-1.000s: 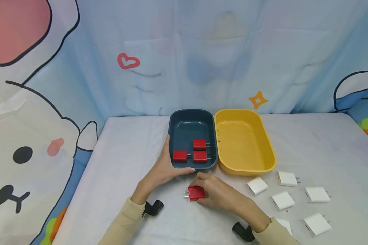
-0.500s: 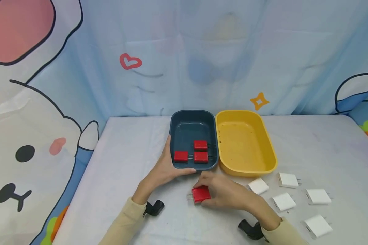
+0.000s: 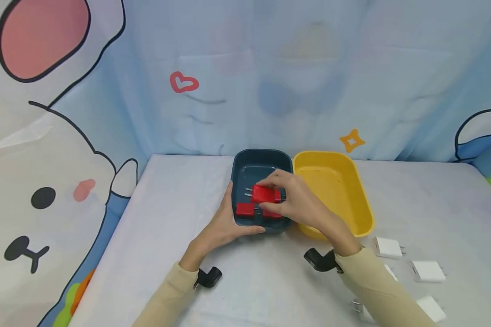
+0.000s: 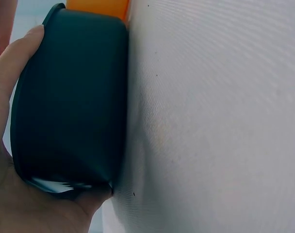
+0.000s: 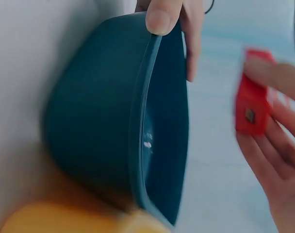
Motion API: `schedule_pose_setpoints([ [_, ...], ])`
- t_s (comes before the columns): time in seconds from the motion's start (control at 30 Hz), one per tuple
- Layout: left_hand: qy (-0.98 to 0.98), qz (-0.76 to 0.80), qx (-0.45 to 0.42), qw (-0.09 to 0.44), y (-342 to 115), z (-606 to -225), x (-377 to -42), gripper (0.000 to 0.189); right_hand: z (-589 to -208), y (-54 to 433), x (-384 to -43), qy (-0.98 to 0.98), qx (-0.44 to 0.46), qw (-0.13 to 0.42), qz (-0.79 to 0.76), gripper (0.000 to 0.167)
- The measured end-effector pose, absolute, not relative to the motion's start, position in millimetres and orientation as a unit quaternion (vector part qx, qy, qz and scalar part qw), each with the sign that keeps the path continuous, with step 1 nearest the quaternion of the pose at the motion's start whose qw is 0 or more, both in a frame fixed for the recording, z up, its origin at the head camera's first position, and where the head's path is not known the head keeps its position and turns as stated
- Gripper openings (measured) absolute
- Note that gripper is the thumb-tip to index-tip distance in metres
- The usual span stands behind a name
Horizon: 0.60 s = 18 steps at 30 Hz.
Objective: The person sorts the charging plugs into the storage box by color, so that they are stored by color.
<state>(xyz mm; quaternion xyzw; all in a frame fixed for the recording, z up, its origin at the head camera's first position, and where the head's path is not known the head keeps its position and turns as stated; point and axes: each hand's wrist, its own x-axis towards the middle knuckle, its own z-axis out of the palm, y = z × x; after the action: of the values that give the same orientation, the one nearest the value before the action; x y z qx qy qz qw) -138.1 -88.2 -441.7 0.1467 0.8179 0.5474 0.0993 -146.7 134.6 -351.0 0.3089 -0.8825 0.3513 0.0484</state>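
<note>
A red USB wall charger (image 3: 263, 194) with metal prongs pointing left is pinched between the thumb and fingers of my right hand (image 3: 295, 202). It is held over the dark blue bin (image 3: 248, 171), and the right wrist view shows it above the rim. Inside the bin lie other red chargers (image 3: 244, 209), partly covered by my hand and the held one. My left hand (image 3: 217, 225) grips the bin's near left corner. Its thumb (image 5: 159, 19) presses on the rim, while the other fingers lie along the left wall.
A yellow bin (image 3: 323, 178) stands against the blue one on its right. Several white chargers (image 3: 388, 248) lie spread on the white-covered table (image 3: 180, 190) at the right, some partly behind my right sleeve (image 3: 378, 286). A printed curtain (image 3: 249, 91) hangs behind.
My right hand has carried the red charger up from the table in front to over the blue bin. The left hand keeps its hold on the corner. The head view has shifted slightly.
</note>
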Motion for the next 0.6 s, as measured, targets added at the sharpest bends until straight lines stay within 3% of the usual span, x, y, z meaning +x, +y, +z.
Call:
schedule_pose_setpoints([
  [0.1, 0.82, 0.544, 0.137, 0.111, -85.8, -443.6, -139.2, 0.133, -356.6, 124.8, -163.9, -0.885, 0.276, 0.093, 0.362, 0.045],
  [0.17, 0.823, 0.541, 0.131, 0.116, -85.2, -443.6, -139.4, 0.134, -361.1, 119.4, -173.6, -0.892, 0.256, 0.095, 0.361, 0.046],
  [0.6, 0.819, 0.542, 0.155, 0.105, -90.4, -439.2, -142.5, 0.132, -385.3, 93.8, -204.7, -0.925, 0.227, -0.01, 0.305, 0.045],
])
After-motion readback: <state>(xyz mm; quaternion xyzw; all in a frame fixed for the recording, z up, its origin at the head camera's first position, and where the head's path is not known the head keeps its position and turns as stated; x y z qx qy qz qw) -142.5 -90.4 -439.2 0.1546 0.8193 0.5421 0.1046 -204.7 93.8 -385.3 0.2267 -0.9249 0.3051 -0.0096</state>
